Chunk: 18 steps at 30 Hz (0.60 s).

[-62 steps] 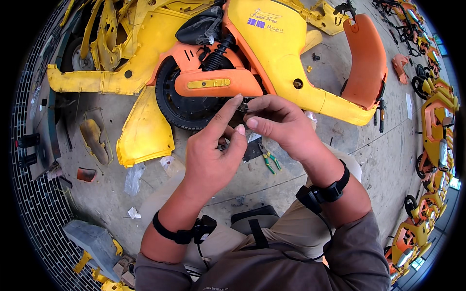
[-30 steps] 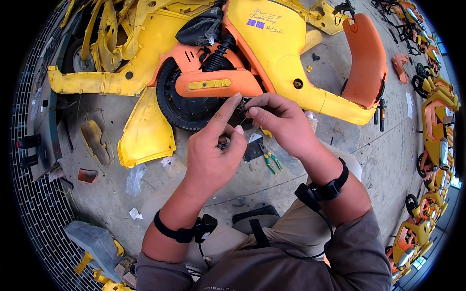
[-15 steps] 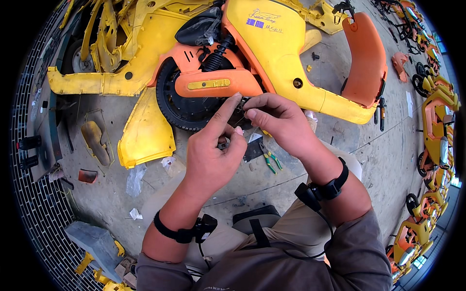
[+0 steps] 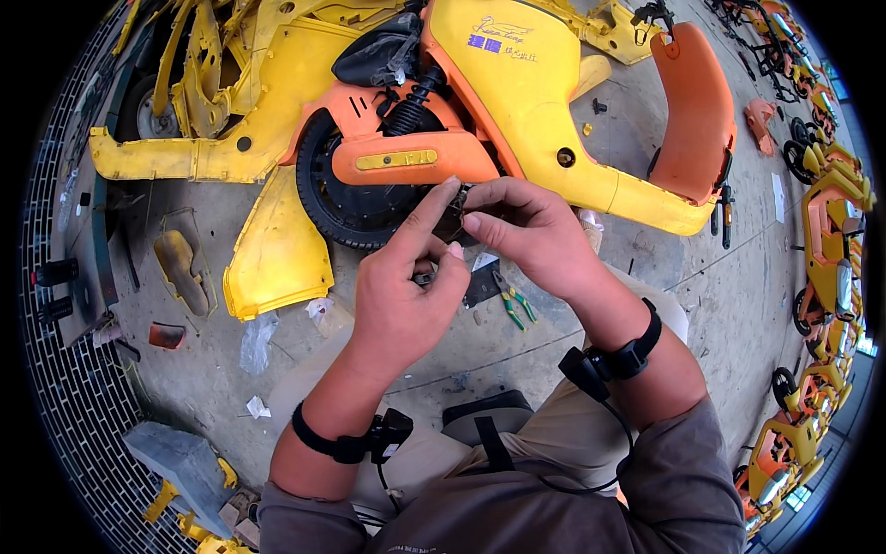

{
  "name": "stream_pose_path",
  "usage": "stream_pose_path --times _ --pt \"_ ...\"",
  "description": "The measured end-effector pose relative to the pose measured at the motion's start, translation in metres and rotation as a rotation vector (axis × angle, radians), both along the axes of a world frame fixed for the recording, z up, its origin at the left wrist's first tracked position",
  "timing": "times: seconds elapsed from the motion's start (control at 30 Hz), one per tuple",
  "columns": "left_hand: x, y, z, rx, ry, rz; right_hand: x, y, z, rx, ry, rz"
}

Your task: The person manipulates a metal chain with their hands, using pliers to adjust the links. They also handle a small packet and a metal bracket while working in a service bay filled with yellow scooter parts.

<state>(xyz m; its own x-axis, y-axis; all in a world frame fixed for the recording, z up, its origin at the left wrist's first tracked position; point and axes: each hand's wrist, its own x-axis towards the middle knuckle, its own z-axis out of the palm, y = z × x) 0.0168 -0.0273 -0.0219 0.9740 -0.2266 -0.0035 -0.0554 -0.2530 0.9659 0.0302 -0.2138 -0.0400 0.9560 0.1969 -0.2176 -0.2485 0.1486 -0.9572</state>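
Observation:
Just in front of the scooter's rear wheel (image 4: 318, 175), my two hands meet at a small dark part (image 4: 459, 205), mostly hidden by the fingers. My right hand (image 4: 531, 231) is closed, with thumb and bent fingers pinching at this part. My left hand (image 4: 406, 291) has its index finger stretched toward it. The left thumb and remaining fingers curl around a small metallic piece whose kind I cannot make out. Behind the hands lies the scooter, with an orange swingarm cover (image 4: 415, 159) and a yellow body panel (image 4: 508, 78). Green-handled pliers (image 4: 513, 305) rest on the floor beyond my knees.
Yellow panels (image 4: 305, 74) pile up at the upper left. A curved orange panel (image 4: 692, 120) stands at the upper right, beside a screwdriver (image 4: 726, 217). A grey block (image 4: 180, 471) sits at the lower left. Several yellow scooters (image 4: 826, 240) line the right side.
My right thumb and fingers have shifted very slightly at the small dark part. The left hand stays almost still, and the scooter and floor things have not moved.

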Motion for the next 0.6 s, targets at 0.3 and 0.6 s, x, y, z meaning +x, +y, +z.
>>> stream_pose_path --times 0.3,0.6 --pt "-0.0002 -0.0005 -0.0007 -0.01 0.006 -0.008 -0.0003 0.0006 -0.0036 -0.001 -0.028 0.007" --pt "-0.0008 -0.0017 0.0002 0.001 0.019 -0.016 -0.001 0.0042 0.0011 0.067 -0.016 -0.001"
